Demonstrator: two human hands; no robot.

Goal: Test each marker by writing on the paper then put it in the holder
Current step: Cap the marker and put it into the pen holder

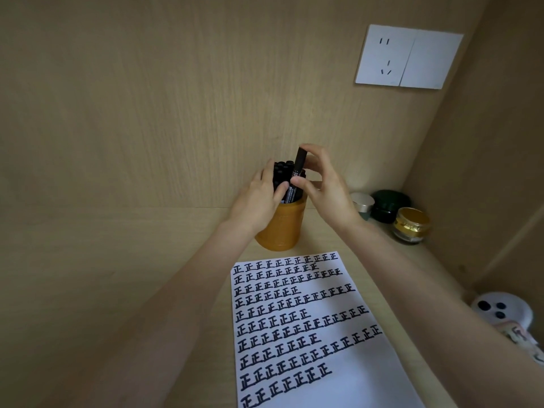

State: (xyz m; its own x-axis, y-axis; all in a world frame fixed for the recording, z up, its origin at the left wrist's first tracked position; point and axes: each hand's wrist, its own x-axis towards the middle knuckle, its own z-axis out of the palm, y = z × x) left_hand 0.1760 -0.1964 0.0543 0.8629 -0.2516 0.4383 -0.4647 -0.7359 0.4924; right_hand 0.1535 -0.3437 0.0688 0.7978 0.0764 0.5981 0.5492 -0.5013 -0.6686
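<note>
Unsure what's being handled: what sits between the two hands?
Head view: a black marker, pinched by the right hand, and the capped markers the left hand holds.

Black marker (299, 161) upright in orange holder (284, 231); paper (347, 387) inscribed

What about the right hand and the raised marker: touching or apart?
Touching. The head view shows the right hand pinching the raised marker above the holder.
</note>
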